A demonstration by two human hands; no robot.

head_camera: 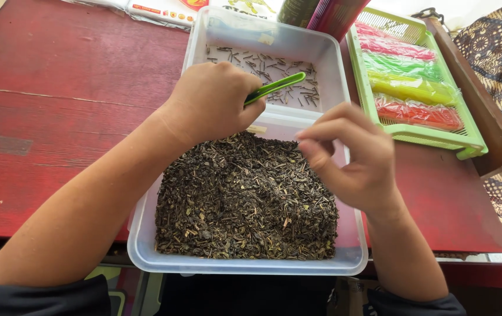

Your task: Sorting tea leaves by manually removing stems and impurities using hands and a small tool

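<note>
Nearest to the person stood a shallow, translucent white plastic tray (145, 248), its front edge hanging just over the lip of the worn red wooden worktop (57, 88). It held a thick heap of dark, dried leaf fragments (245, 199) that covered almost the whole floor of the tray.

Over the far right part of that heap hovered the right hand (353, 161), thumb and fingertips drawn together in a pinch; whether anything sat between them I could not tell, the fingertips being blurred. The left hand (213, 102) was closed around a pair of slim green plastic tweezers (277, 88), gripping them near the tips' opposite end, so that they stuck out to the right and pointed over the second tray.

That second translucent white plastic tray (333, 58) sat just behind the first, touching it, and carried only a thin scatter of short dark stalks (274, 70) across its floor.

Further right, beside both trays, lay a light green slotted plastic basket (470, 146) filled with clear packets of coloured strands (406, 79) in pink, green, yellow and red. At the far edge lay some printed paper (163, 11), and patterned brown cloth (497, 41) hung past the right corner.
</note>
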